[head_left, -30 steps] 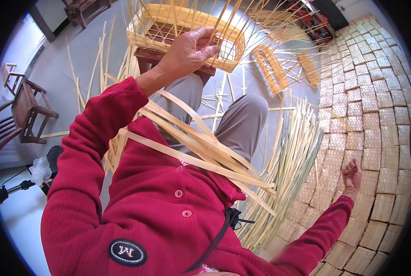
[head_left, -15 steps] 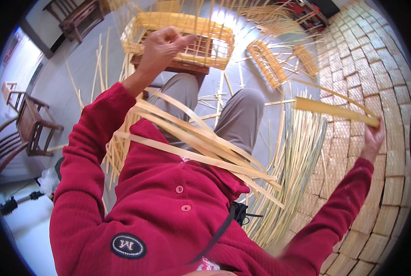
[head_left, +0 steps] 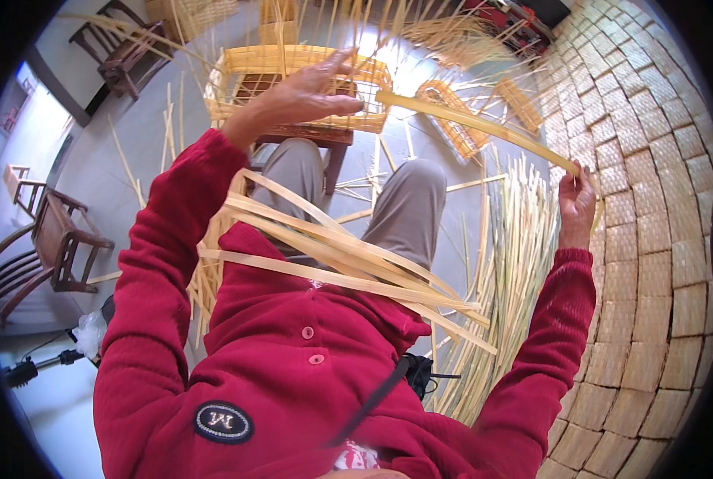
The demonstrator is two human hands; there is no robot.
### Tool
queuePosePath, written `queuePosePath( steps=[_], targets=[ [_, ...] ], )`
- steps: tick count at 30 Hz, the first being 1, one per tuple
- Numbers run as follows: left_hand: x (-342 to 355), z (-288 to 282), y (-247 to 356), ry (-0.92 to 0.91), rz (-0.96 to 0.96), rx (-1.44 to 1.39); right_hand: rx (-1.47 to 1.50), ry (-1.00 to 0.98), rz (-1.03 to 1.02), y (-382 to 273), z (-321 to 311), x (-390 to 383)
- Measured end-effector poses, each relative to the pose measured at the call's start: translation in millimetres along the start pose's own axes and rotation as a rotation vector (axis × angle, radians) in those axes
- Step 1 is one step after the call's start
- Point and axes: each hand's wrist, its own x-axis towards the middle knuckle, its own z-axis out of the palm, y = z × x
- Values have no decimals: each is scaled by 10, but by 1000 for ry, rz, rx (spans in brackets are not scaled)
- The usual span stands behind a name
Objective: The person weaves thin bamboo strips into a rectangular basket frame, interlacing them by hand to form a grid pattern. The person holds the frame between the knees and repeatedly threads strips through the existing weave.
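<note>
An unfinished bamboo basket (head_left: 245, 57), with upright stakes standing out of it, rests on a dark wooden stool (head_left: 334, 135) before my knees. My left hand (head_left: 308, 92) is over its near side, fingers stretched and thumb apart, holding nothing I can see. In my right hand (head_left: 578, 195), out to the right, is one end of a long flat bamboo strip (head_left: 484, 126). The strip slopes up leftward, and its far end is near the basket's right end, just beyond my left fingertips. Several pale strips (head_left: 348, 246) lie across my lap.
Loose bamboo strips (head_left: 520, 215) lie in a thick pile right of my legs. Two woven pieces (head_left: 448, 116) are on the floor beyond. Wooden chairs (head_left: 67, 231) stand at left. Stacked woven panels (head_left: 636, 168) line the right side. Loose strips also cover the floor at the back.
My right hand has come inward and up, swinging the strip leftward toward the basket. My left hand, closed before, has opened and shifted slightly right. The view has tilted a little.
</note>
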Motion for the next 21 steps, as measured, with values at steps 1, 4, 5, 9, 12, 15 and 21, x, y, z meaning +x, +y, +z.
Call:
queuePosePath(
  steps=[1,4,5,9,12,15,21],
  targets=[
    [40,16,-9,-29,-6,-19,29,10,19,67,-73,-19],
    [23,-62,-31,8,-63,-61,62,-24,77,239,-280,-72],
    [19,-108,24,-21,-106,-70,87,2,80,265,-305,-116],
    [71,-161,79,-138,119,-65,167,64,118,282,-512,-239],
    [-14,-241,382,21,95,-344,212,84,136,309,-633,-338],
    [15,-313,675,-6,162,-403,219,122,90,303,-731,-399],
    [682,141,235,-206,75,-114,339,179,78,385,-972,-375]
  ],
)
